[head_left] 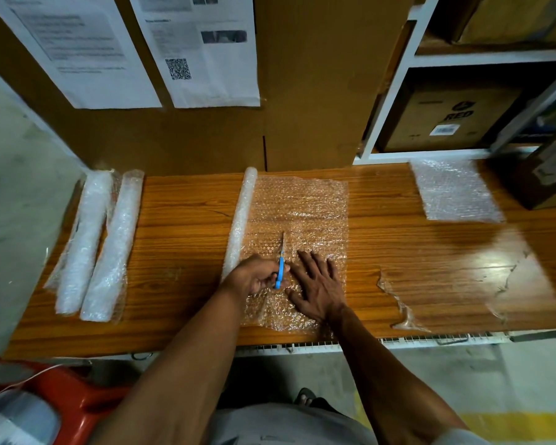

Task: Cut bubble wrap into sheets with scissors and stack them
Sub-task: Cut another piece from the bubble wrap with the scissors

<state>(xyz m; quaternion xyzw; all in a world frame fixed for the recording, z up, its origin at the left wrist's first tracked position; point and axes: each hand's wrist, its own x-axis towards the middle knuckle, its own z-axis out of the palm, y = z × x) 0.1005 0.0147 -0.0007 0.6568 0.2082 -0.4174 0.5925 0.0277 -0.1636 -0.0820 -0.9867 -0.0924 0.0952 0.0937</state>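
Gripping the blue-handled scissors (280,266), the left hand (254,276) points the blades away from the person, into the unrolled sheet of clear bubble wrap (302,207) on the brown wooden tabletop (187,213). The right hand (318,285) lies flat on that sheet just right of the scissors, fingers spread. A partly unrolled bubble wrap roll (243,216) adjoins the sheet's left edge. A cut bubble wrap stack (453,191) lies far right; two spare rolls (97,242) lie far left.
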